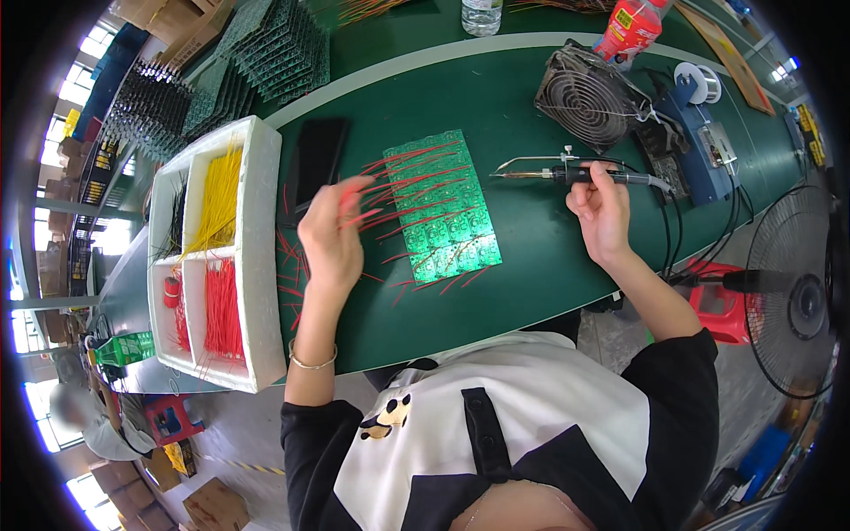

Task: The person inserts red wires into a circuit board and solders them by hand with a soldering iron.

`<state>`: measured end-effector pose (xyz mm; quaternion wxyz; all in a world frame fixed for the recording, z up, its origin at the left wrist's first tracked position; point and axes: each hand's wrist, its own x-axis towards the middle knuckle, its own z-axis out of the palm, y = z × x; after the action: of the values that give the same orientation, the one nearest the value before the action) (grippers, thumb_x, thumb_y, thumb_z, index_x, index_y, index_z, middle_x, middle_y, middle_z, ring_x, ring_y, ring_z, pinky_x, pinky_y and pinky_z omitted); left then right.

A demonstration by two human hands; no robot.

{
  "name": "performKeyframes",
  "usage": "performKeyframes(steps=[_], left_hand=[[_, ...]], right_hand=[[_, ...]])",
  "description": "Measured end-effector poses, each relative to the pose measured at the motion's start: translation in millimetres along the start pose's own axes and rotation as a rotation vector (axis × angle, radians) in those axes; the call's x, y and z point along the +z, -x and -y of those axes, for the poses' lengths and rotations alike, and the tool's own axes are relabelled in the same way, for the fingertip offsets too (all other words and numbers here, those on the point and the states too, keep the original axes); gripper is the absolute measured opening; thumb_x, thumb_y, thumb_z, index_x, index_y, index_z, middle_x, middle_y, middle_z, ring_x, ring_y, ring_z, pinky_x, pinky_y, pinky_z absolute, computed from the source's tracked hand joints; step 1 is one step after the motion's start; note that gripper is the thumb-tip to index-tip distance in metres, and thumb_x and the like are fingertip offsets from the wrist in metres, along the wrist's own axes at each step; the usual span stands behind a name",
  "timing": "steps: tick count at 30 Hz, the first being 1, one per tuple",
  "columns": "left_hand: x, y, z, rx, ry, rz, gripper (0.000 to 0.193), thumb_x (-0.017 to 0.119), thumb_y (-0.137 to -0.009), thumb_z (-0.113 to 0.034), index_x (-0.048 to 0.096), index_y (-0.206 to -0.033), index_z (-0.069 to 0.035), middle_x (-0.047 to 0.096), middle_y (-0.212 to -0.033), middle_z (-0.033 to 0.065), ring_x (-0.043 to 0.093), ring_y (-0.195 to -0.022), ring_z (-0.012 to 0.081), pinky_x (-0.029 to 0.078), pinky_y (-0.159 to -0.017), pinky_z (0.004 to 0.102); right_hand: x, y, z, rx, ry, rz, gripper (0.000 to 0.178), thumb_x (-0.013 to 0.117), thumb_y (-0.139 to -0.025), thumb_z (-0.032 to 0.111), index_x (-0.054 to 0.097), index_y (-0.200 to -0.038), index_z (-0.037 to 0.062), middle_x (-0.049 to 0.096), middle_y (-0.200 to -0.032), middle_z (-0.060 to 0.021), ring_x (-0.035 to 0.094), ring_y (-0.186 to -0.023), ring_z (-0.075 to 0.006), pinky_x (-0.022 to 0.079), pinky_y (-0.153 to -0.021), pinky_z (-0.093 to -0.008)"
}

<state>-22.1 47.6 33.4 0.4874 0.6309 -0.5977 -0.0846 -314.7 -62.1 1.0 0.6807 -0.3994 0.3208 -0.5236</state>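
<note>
Fingers [602, 177] pinch soldering iron [558, 174] in right hand [604, 217], red wires [363, 217] in left hand [332, 236].

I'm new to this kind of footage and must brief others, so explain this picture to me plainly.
There is no robot here: a person works with two bare hands. The one picture comes from a wide fisheye camera worn on the head, looking down, which is why straight edges bend.

On the green table lies a green circuit board panel with red wires across it. To its left stands a white foam box holding bundles of wire. Farther right are a square fan and a blue device.

The right hand grips a soldering iron, tip toward the panel. The left hand is by the red wires; blur hides whether it holds one.
</note>
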Motion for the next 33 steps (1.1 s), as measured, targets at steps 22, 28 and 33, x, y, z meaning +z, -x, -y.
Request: performKeyframes(steps=[22,28,33], left_hand=[[31,-6,-14,-0.454,0.7,0.399,0.011,0.056,-0.08,0.003,0.05,-0.074,-0.003,0.046,-0.062,-0.0054,0.036,-0.051,-0.0013,0.026,-0.045,0.016],[20,-9,-13,-0.418,0.862,0.455,0.01,0.056,-0.078,0.006,0.051,-0.075,-0.002,0.048,-0.065,-0.0047,0.038,-0.051,-0.0014,0.029,-0.045,0.0167],[22,-2,-15,-0.423,0.806,0.493,0.01,0.058,-0.078,0.006,0.053,-0.077,-0.003,0.051,-0.066,-0.0033,0.042,-0.053,0.0001,0.031,-0.047,0.0169]], right_hand=[[3,0,-5,-0.005,0.017,-0.004,0.018,0.047,-0.091,0.021,0.053,-0.092,0.0041,0.046,-0.056,-0.0028,0.033,-0.045,-0.0062,0.025,-0.043,-0.0203],[4,0,-4,0.009,0.041,-0.005,0.018,0.047,-0.091,0.021,0.053,-0.092,0.004,0.046,-0.056,-0.0028,0.033,-0.046,-0.0061,0.024,-0.043,-0.0201],[6,1,-5,0.002,0.071,0.002,0.018,0.048,-0.091,0.021,0.052,-0.093,0.0042,0.046,-0.056,-0.0028,0.034,-0.046,-0.0059,0.024,-0.042,-0.0201]])
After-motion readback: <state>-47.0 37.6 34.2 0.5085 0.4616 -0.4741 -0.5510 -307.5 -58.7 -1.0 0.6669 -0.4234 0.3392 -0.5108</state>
